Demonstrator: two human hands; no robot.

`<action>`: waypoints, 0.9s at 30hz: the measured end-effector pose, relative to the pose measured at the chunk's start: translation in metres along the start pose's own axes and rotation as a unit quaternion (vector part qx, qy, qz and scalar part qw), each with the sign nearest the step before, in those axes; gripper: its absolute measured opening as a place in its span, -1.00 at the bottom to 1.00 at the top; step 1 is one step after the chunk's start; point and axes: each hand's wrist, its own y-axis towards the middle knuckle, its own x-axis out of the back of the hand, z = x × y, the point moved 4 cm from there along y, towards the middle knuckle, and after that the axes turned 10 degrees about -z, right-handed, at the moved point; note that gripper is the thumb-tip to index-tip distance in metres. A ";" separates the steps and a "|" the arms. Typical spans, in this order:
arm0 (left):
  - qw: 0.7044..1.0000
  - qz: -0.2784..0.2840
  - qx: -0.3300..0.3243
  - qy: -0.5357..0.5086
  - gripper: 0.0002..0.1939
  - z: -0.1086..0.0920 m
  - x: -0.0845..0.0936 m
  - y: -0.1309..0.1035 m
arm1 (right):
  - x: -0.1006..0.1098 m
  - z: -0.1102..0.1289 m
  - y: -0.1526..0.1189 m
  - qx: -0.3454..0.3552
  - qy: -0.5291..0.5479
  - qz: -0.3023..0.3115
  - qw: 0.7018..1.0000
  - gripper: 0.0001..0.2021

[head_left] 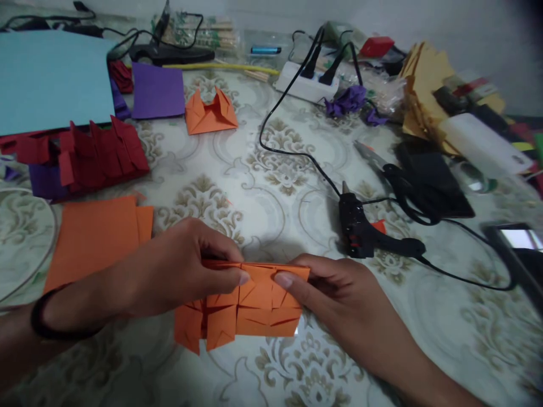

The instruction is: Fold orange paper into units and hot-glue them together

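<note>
An orange folded-paper piece (254,305), made of joined boxy units with flaps, is held up just above the patterned tablecloth. My left hand (190,271) pinches its upper edge near the middle, thumb in front and fingers behind. At the upper right corner, my right hand (335,288) grips the same piece with its thumb pressed on the front. The fingertips behind the paper are hidden. Beyond lies a separate orange folded unit (212,116), its flaps standing up. Flat orange paper sheets (93,234) lie beside my left forearm.
A black glue gun (356,226) with its cord rests right of centre, near scissors (403,186) and a phone (435,178). Red folded paper (102,152) sits left, by a purple sheet (158,90) and a light blue sheet (51,79). At the back is a white power strip (292,82).
</note>
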 end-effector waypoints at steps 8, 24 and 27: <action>0.999 0.036 0.009 0.024 -0.69 -0.003 0.003 0.000 | -0.002 -0.001 -0.002 0.015 0.029 0.004 0.999 -0.64; 0.996 0.077 -0.030 0.023 -0.47 -0.001 -0.005 -0.002 | 0.001 0.005 -0.002 0.063 0.050 0.012 0.997 -0.61; 0.997 0.070 -0.011 0.013 -0.51 0.002 -0.006 -0.002 | 0.001 0.004 -0.003 0.072 0.043 0.007 0.996 -0.57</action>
